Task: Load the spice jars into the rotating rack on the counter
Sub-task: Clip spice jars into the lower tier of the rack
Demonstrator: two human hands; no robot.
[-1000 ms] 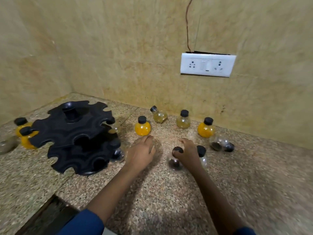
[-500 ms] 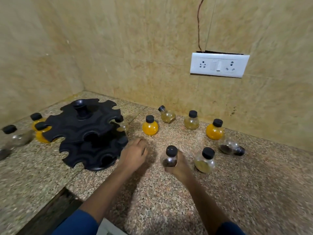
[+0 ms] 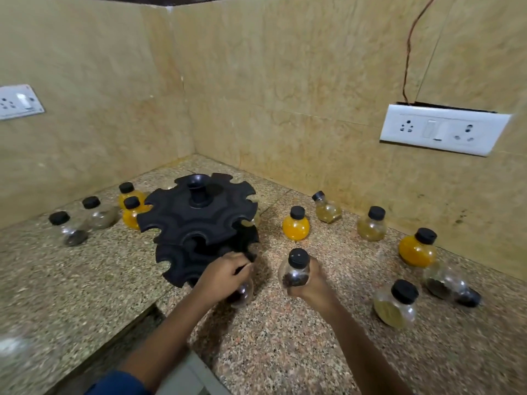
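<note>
The black two-tier rotating rack (image 3: 196,223) stands on the granite counter near the corner. My right hand (image 3: 313,285) holds a clear jar with dark spice and a black cap (image 3: 296,269) upright, just right of the rack. My left hand (image 3: 225,276) is curled over the neck of another dark-spice jar (image 3: 241,294) hanging at the rack's lower tier, front right. A pale jar (image 3: 253,220) sits in an upper slot. Loose jars stand to the right: orange (image 3: 295,228), greenish (image 3: 371,228), orange (image 3: 417,250), yellow-green (image 3: 396,305).
One jar (image 3: 328,209) leans by the back wall and another (image 3: 450,283) lies on its side at the right. Left of the rack stand two orange jars (image 3: 131,215) and two clear ones (image 3: 70,229). A wall socket (image 3: 445,129) hangs right. A dark gap (image 3: 128,329) cuts the counter's front.
My right hand has lifted the dark-spice jar off the counter and carried it left toward the rack. My left hand has moved from the counter onto the jar at the rack's lower tier.
</note>
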